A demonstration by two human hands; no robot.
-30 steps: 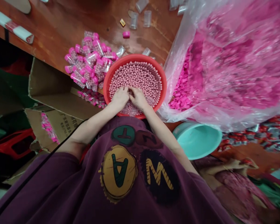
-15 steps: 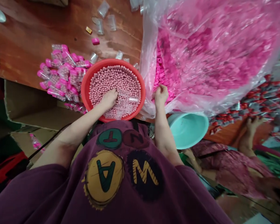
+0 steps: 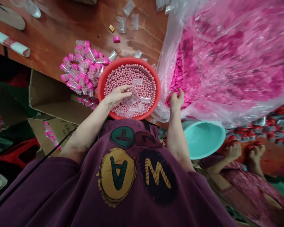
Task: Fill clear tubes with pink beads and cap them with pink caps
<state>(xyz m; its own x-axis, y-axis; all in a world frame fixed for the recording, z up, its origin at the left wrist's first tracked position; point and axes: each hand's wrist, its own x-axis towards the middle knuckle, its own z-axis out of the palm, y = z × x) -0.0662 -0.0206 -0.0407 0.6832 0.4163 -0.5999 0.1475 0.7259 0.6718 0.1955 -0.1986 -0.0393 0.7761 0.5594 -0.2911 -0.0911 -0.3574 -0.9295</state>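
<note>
A red basin (image 3: pixel 100 90) full of pink beads (image 3: pixel 119 74) stands in front of me. Several clear plastic jars (image 3: pixel 145 100) lie on the beads. Above them is my left hand (image 3: pixel 118 95), its thumb and fingers closed around a clear jar (image 3: pixel 133 92) that is hard to see against the beads. To the right, a large clear plastic bag (image 3: pixel 165 60) spills pink caps (image 3: pixel 177 80). My right hand (image 3: pixel 177 100) is at the near edge of these caps with its fingers curled; what is between the fingertips cannot be made out.
Filled jars with pink caps (image 3: pixel 85 67) are heaped left of the basin. A cardboard box (image 3: pixel 54 101) is below them. Loose empty jars (image 3: pixel 135 22) lie on the wooden table (image 3: pixel 61 34). A turquoise bowl (image 3: pixel 203 138) is at right, near a co-worker's hands (image 3: pixel 233 152) and red-capped jars (image 3: pixel 269 132).
The view has shifted left. My left hand has lifted from down among the beads to above them, with the clear jar. My right hand remains at the pink caps.
</note>
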